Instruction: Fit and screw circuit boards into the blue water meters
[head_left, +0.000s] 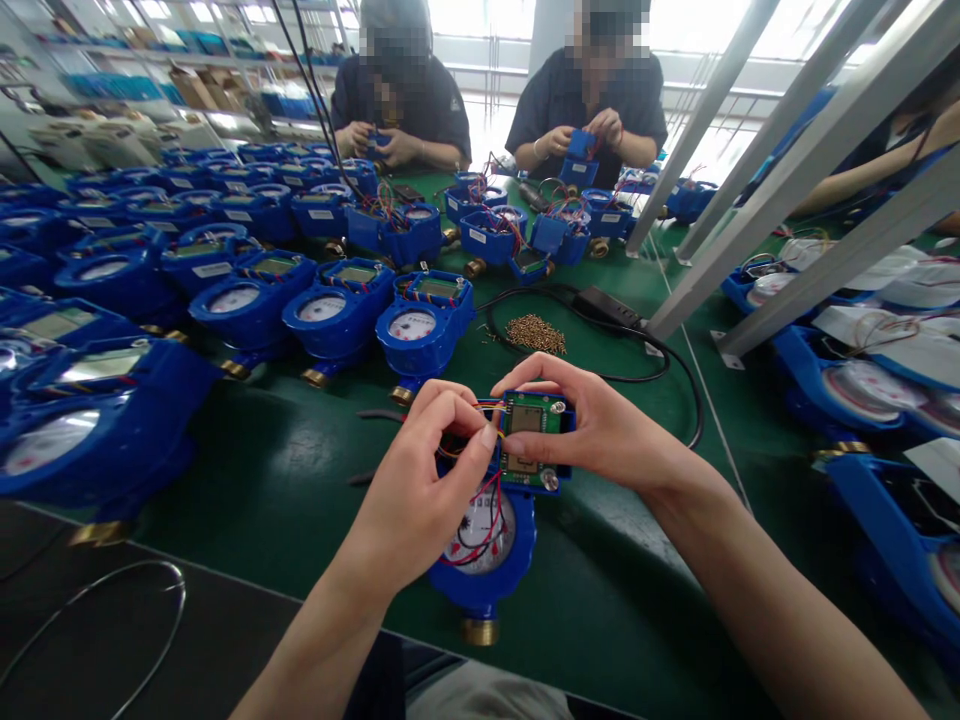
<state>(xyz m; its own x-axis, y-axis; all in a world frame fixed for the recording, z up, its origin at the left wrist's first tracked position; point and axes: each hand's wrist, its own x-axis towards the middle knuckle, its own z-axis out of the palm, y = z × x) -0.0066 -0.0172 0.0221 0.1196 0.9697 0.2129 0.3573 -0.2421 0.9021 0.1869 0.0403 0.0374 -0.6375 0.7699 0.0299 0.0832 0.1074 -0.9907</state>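
Observation:
A blue water meter (523, 545) with a round white dial and a brass end lies on the green table in front of me. Above its dial sits a green circuit board (556, 425) with a grey display, set in a blue housing. My right hand (592, 425) grips this housing, thumb across the display and fingers around the far edge. My left hand (431, 475) is pinched at the board's left edge, on the thin coloured wires (491, 405) there. Red and black wires hang loosely over the dial. The left fingertips partly hide the wires.
Rows of blue meters (416, 325) fill the left and back. A pile of small brass screws (536, 333) and a black power strip (607, 308) with its cable lie beyond my hands. Grey metal posts (709, 170) rise at right, near more meters. Two co-workers sit opposite; another's arm shows at right.

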